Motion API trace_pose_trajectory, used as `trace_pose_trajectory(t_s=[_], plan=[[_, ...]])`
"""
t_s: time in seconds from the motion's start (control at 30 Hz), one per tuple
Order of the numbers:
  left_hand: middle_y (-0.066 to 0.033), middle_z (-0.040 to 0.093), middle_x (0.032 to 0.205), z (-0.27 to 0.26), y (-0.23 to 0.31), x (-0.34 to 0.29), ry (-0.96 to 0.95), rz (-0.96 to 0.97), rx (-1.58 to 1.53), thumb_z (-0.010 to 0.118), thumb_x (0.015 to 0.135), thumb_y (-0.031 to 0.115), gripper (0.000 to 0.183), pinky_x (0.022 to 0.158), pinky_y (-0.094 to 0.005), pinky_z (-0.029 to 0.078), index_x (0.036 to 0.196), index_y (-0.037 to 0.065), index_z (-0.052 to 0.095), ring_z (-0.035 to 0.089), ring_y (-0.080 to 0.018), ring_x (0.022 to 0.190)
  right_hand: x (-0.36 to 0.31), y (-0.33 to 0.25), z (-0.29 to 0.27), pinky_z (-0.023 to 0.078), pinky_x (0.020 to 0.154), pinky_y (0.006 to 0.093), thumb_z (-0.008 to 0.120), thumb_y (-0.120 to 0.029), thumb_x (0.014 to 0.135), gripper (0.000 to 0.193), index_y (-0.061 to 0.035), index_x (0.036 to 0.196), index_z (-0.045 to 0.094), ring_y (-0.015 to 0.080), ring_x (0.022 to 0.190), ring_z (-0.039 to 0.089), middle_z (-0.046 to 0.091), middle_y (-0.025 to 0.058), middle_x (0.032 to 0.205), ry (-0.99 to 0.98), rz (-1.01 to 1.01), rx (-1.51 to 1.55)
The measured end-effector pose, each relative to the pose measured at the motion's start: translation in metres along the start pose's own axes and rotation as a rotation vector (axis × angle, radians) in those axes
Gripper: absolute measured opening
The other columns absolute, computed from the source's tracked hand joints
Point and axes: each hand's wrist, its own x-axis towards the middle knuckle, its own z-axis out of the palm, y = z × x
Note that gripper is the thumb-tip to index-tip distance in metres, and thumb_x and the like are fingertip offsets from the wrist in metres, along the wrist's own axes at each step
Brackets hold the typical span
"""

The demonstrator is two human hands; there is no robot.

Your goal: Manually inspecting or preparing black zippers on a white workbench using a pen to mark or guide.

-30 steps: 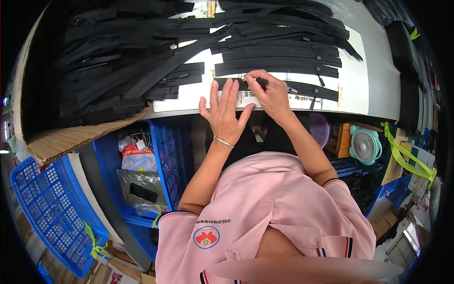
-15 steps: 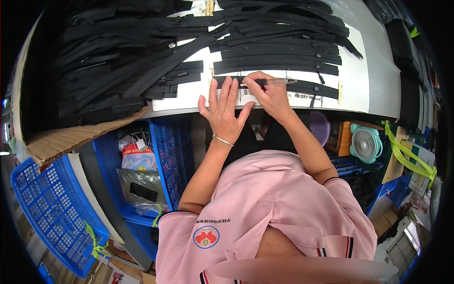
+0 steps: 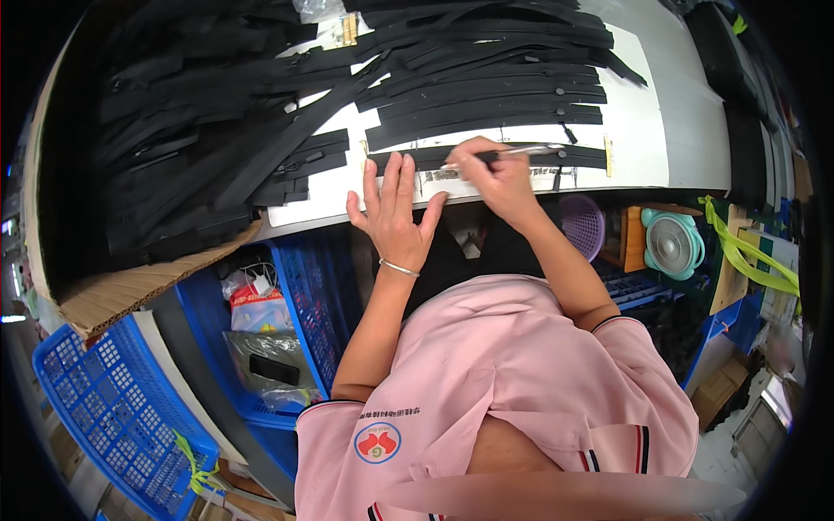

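Black zipper strip (image 3: 432,160) lies beneath the outstretched, slightly spread fingers of the left hand (image 3: 393,217) and runs on past the right hand (image 3: 502,182), whose fingers pinch a clear-barrelled pen (image 3: 488,157), its tip close to the left fingers. Under both hands' fingers is a white board (image 3: 641,130) on the table (image 3: 695,113); beyond them lie more black zipper strips (image 3: 486,113).

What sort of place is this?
Probably a sewing or zipper workshop: black zipper strips crowd the worktable, the right hand holds a pen over one, and a blue plastic basket stands nearby.
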Motion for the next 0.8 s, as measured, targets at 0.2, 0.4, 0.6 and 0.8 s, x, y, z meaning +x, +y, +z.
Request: trace_pose_trajectory(t_s=[0.2, 0.4, 0.6, 0.8], plan=[[-0.0027, 0.058, 0.146, 0.001, -0.002, -0.001, 0.011, 0.033, 0.008, 0.076, 0.087, 0.047, 0.067, 0.118, -0.0521, 0.008, 0.141, 0.010, 0.061, 0.039, -0.0301, 0.147, -0.002, 0.009, -0.048, 0.044, 0.054, 0.0219, 0.064, -0.006, 0.097, 0.012, -0.0005, 0.089, 0.070, 0.0031, 0.060, 0.055, 0.066, -0.0007, 0.072, 0.308, 0.024, -0.273], [-0.0033, 0.056, 0.149, -0.002, -0.003, -0.002, -0.025, 0.040, 0.019, 0.076, 0.088, 0.046, 0.068, 0.118, -0.0521, 0.007, 0.144, 0.010, 0.058, 0.036, -0.0302, 0.148, -0.004, 0.023, -0.052, 0.039, 0.052, 0.0234, 0.065, -0.008, 0.097, 0.013, 0.0006, 0.088, 0.069, 0.0029, 0.057, 0.049, 0.061, -0.0013, 0.067, 0.302, -0.031, -0.192], [-0.0050, 0.055, 0.150, -0.008, 0.002, 0.002, -0.056, 0.026, 0.007, 0.076, 0.089, 0.043, 0.067, 0.118, -0.0536, 0.006, 0.144, 0.009, 0.058, 0.035, -0.0313, 0.149, -0.003, 0.020, -0.051, 0.043, 0.052, 0.0276, 0.066, -0.008, 0.096, 0.014, 0.0013, 0.085, 0.066, 0.0097, 0.054, 0.053, 0.061, 0.0051, 0.066, 0.280, -0.065, -0.276], [-0.0097, 0.060, 0.144, -0.004, 0.035, 0.020, 0.023, 0.126, -0.230, 0.077, 0.087, 0.027, 0.052, 0.119, -0.0530, 0.022, 0.135, 0.009, 0.066, 0.046, -0.0327, 0.140, -0.004, 0.018, -0.050, 0.041, 0.057, 0.0237, 0.065, -0.009, 0.099, 0.013, 0.0011, 0.091, 0.068, 0.0065, 0.063, 0.051, 0.063, 0.0012, 0.073, 0.247, -0.061, -0.304]])
